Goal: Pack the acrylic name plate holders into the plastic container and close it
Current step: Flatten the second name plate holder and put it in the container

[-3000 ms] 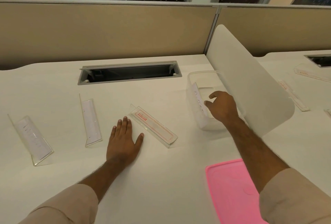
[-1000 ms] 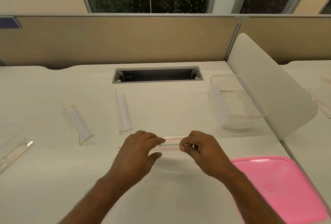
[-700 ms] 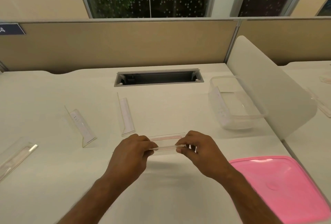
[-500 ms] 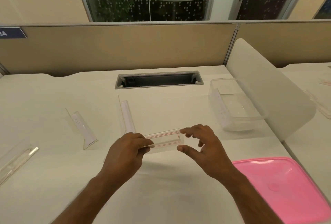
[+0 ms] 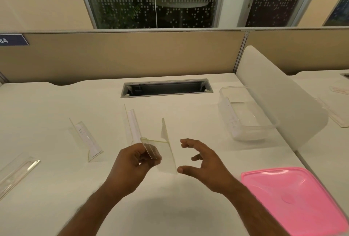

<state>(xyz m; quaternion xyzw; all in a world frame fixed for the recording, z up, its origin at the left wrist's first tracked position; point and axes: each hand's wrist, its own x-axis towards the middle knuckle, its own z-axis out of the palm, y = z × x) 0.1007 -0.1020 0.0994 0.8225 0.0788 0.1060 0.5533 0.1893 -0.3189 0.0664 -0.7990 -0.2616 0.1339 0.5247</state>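
Note:
My left hand (image 5: 135,164) pinches one end of a clear acrylic name plate holder (image 5: 166,149), which is raised above the desk and turned end-on toward me. My right hand (image 5: 204,162) hovers just right of it with fingers spread, holding nothing. The clear plastic container (image 5: 245,115) stands open at the right with one holder leaning inside against its left wall. Its pink lid (image 5: 294,198) lies flat at the near right. Three more holders rest on the desk: one upright (image 5: 133,124), one further left (image 5: 87,139), one at the left edge (image 5: 17,173).
A white curved divider (image 5: 279,94) rises right behind the container. A recessed cable slot (image 5: 167,89) is cut into the desk's back middle. A tan partition (image 5: 122,54) closes off the far side. More holders (image 5: 338,117) lie on the neighbouring desk.
Both hands lifted the holder from the desk. Then my right hand let go and opened, and my left hand swung the holder round from crosswise to end-on.

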